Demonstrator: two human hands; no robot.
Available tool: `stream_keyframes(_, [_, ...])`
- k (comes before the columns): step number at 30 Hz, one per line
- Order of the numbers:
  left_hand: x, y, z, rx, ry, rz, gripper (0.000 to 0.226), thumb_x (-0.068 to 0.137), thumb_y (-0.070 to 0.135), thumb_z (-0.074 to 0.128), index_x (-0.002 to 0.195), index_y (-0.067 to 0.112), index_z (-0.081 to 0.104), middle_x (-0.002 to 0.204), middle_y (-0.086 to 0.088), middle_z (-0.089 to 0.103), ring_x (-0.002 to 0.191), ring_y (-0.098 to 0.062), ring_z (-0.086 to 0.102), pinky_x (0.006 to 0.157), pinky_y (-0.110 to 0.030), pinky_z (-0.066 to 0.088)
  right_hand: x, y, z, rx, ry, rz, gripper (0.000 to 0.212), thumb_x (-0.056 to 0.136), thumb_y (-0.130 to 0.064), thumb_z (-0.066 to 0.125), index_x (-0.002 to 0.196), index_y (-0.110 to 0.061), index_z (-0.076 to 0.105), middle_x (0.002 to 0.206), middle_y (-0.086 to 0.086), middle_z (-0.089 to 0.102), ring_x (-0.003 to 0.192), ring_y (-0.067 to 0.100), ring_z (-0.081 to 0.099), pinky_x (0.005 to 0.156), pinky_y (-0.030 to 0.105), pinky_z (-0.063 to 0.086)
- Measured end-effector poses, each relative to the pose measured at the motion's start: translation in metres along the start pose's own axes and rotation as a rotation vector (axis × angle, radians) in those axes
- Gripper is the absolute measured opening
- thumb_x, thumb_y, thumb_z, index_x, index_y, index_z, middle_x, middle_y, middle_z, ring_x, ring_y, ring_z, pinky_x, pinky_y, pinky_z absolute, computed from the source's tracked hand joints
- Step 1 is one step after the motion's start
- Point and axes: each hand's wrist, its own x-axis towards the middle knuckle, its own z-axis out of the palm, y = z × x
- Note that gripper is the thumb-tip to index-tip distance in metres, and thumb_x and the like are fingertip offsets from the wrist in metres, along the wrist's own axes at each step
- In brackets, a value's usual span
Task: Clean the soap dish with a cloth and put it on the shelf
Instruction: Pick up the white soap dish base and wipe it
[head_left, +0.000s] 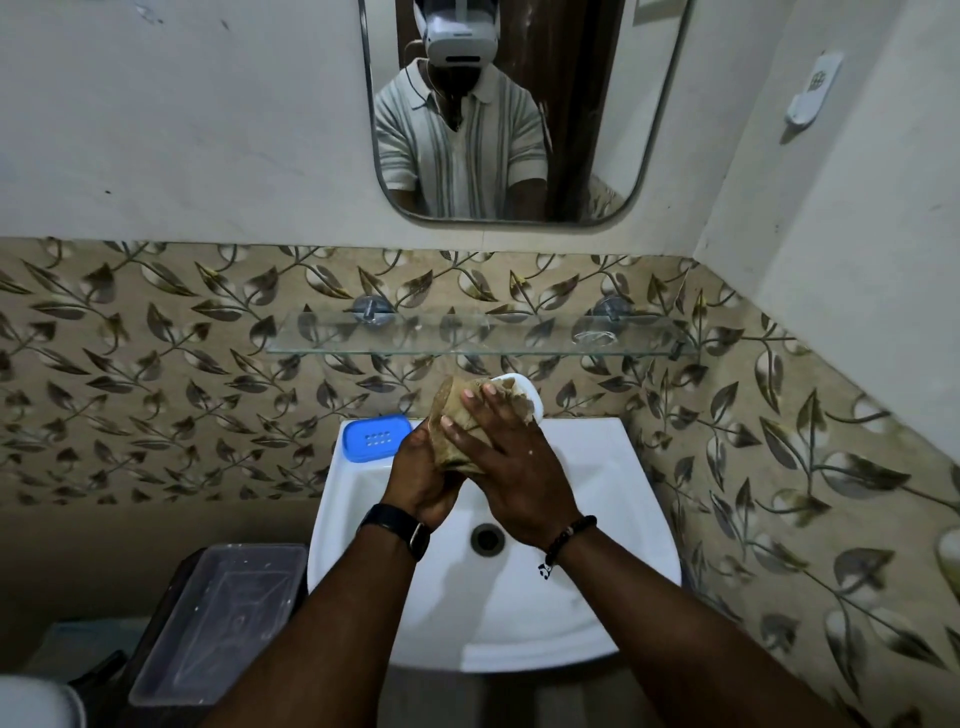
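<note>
Wiping step: left hand (423, 475) grips the soap dish (527, 392) from below, right hand (504, 462) presses the cloth (460, 410) on it with straight fingers; next, probably a lift to the glass shelf (483, 349).

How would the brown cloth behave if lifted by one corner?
The cloth probably hangs limp: it bunches in folds under the right hand. Likely light for its size; its rough-looking surface should grip rather than slide.

Soap dish (525, 388): white, rounded, tilted, largely wrapped in the cloth (460, 418). Cloth: tan, crumpled. Left hand (423, 480) grips the dish from beneath; right hand (511, 467) presses the cloth with straight fingers. Shelf (483, 340): clear glass, wall-mounted, just above.
</note>
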Motion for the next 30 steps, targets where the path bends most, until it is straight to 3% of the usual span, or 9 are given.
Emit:
stream_keyframes(3, [0.004,0.0,0.001,0.076,0.024,0.028,0.036,0.094,0.021,0.056,0.126,0.006,0.065,0.119,-0.013,0.071,0.105,-0.025,0.068,0.086,-0.034,0.057,0.002,0.004,-0.004,-0.011,0.038,0.072,0.052,0.098,-0.018,0.047,0.148,-0.029,0.038,0.16,0.003,0.025,0.15,0.026,0.013,0.116,0.05,0.026])
stream_keyframes(6, [0.004,-0.001,-0.002,0.154,0.066,0.047,0.031,0.094,0.029,0.059,0.116,0.009,0.068,0.093,-0.003,0.073,0.074,-0.013,0.062,0.056,-0.022,0.05,0.003,0.006,-0.003,0.081,0.101,0.257,0.049,0.102,-0.023,0.044,0.149,-0.03,0.034,0.161,0.002,0.023,0.151,0.023,0.01,0.118,0.046,0.024])
stream_keyframes(10, [0.002,-0.002,-0.006,0.211,0.058,0.075,0.036,0.091,0.034,0.059,0.115,0.008,0.065,0.094,-0.003,0.073,0.073,-0.011,0.064,0.05,-0.02,0.044,0.003,0.011,-0.002,0.464,0.203,0.545,0.048,0.101,-0.018,0.048,0.146,-0.028,0.035,0.157,0.003,0.031,0.146,0.019,0.026,0.119,0.035,0.027])
stream_keyframes(13, [0.003,0.0,-0.009,0.268,0.049,0.107,0.029,0.093,0.032,0.056,0.109,0.01,0.063,0.097,-0.006,0.071,0.076,-0.017,0.051,0.052,-0.022,0.036,0.006,0.018,-0.005,0.769,0.265,0.767,0.037,0.102,-0.02,0.047,0.139,-0.021,0.05,0.14,0.008,0.05,0.128,0.021,0.05,0.103,0.048,0.047])
stream_keyframes(15, [0.004,0.001,-0.01,0.324,0.028,0.132,0.022,0.096,0.031,0.053,0.101,0.011,0.062,0.093,-0.006,0.069,0.073,-0.017,0.045,0.051,-0.021,0.034,0.008,0.02,-0.011,0.922,0.281,0.867,0.032,0.102,-0.027,0.046,0.132,-0.022,0.055,0.126,0.009,0.06,0.114,0.025,0.061,0.087,0.046,0.057])
stream_keyframes(18, [0.004,0.003,-0.008,0.44,0.009,0.181,0.022,0.097,0.035,0.056,0.086,0.016,0.059,0.086,-0.007,0.06,0.071,-0.017,0.041,0.055,-0.023,0.035,0.008,0.023,-0.019,1.093,0.323,0.915,0.019,0.102,-0.031,0.047,0.108,-0.03,0.065,0.106,0.003,0.069,0.094,0.022,0.067,0.063,0.03,0.058])
stream_keyframes(21, [0.006,0.003,-0.007,0.542,-0.011,0.225,0.024,0.1,0.031,0.053,0.079,0.02,0.06,0.086,-0.011,0.055,0.08,-0.02,0.044,0.071,-0.033,0.039,0.008,0.027,-0.023,1.16,0.318,0.92,0.016,0.1,-0.032,0.05,0.104,-0.026,0.064,0.1,0.002,0.068,0.087,0.017,0.067,0.057,0.029,0.054])
stream_keyframes(26, [0.008,0.002,-0.008,0.627,0.043,0.249,0.041,0.094,0.036,0.054,0.111,0.001,0.065,0.119,-0.024,0.064,0.109,-0.033,0.059,0.1,-0.05,0.045,0.0,0.033,-0.023,1.082,0.316,0.855,0.012,0.096,-0.024,0.06,0.107,-0.028,0.06,0.105,0.003,0.067,0.094,0.022,0.066,0.063,0.034,0.057])
stream_keyframes(30, [0.009,0.002,-0.01,0.502,0.138,0.14,0.028,0.1,0.035,0.053,0.113,0.021,0.074,0.114,-0.01,0.073,0.103,-0.027,0.07,0.081,-0.041,0.06,-0.005,0.033,-0.023,0.946,0.268,0.731,0.023,0.093,-0.02,0.065,0.112,-0.027,0.055,0.11,-0.004,0.065,0.102,0.018,0.062,0.078,0.037,0.057])
